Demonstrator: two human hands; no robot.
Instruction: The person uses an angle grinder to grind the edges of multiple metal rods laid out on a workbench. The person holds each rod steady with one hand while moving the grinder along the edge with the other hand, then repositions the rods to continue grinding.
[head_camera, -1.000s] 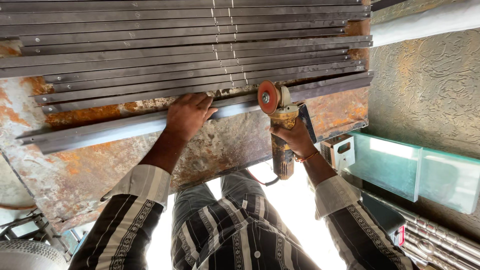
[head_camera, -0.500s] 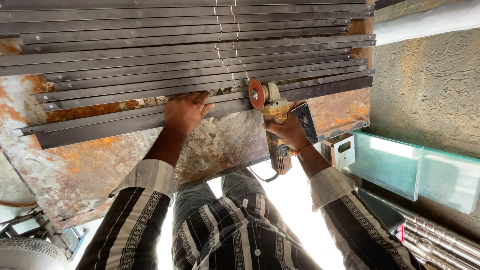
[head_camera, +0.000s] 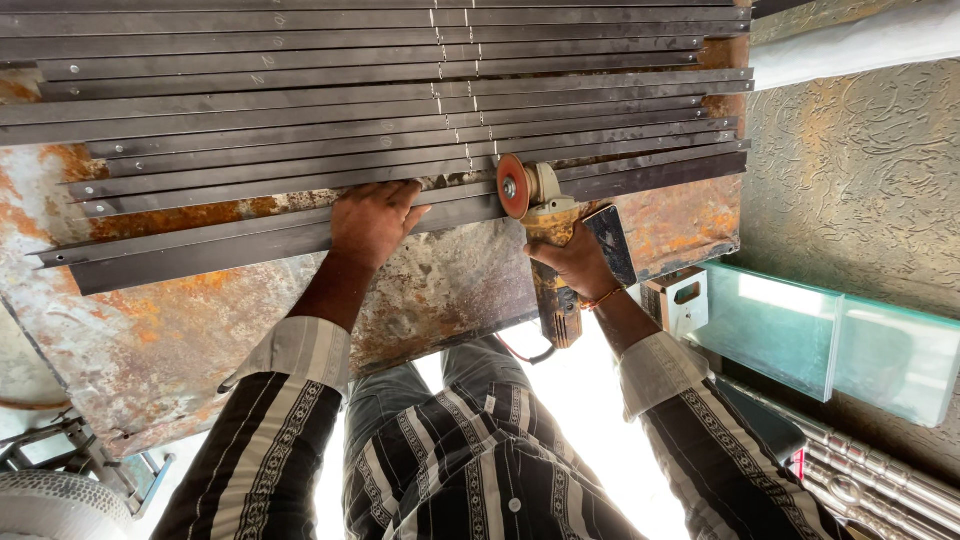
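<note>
Left hand: your left hand (head_camera: 372, 222) is pressing flat, fingers spread, on the nearest steel bar (head_camera: 260, 243).
Right hand: your right hand (head_camera: 572, 262) is gripping the angle grinder (head_camera: 545, 240), fingers closed around it.
Beside you: a white box (head_camera: 678, 300) is sitting by green glass (head_camera: 775, 325).

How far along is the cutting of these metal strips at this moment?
Done: white marks run in a line across the grey flat steel strips. In hand: the left hand presses the nearest strip on the rusty steel table; the right hand holds the yellow angle grinder, its orange disc at that strip. Left: no strip looks cut through.
</note>
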